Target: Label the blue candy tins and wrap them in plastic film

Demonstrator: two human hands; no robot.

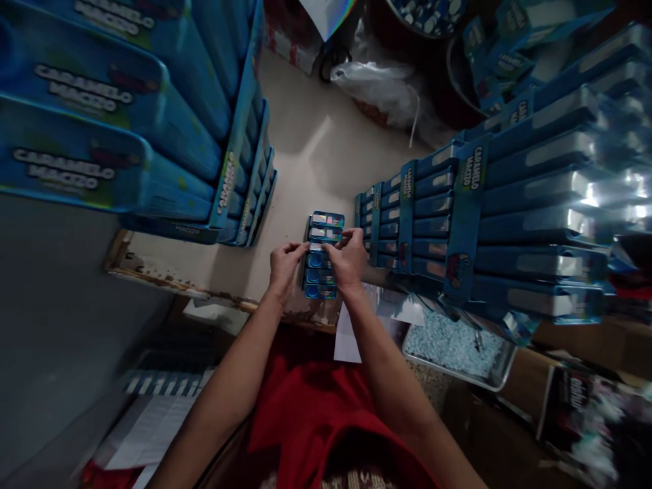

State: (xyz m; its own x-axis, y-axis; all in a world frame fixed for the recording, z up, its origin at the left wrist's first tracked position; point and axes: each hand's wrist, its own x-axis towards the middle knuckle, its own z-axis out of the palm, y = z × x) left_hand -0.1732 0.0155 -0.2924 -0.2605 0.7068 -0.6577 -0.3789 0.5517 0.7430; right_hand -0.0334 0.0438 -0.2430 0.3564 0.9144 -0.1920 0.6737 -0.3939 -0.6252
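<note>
A short column of small blue packs (320, 276) lies on the pale table (300, 156) near its front edge. My left hand (286, 266) is at the column's left side, thumb and forefinger pinched together at a middle pack. From the right, my right hand (348, 257) reaches over the same column, its fingers closed at the upper and middle packs. Both hands touch the column, and their fingertips hide part of it.
Tall stacks of blue boxes stand at left (188, 122) and right (468, 210). Behind are a clear plastic bag (377, 78) and round tubs. A metal tray (458, 343) of pale blue pieces sits lower right. White papers (348, 336) hang at the table edge.
</note>
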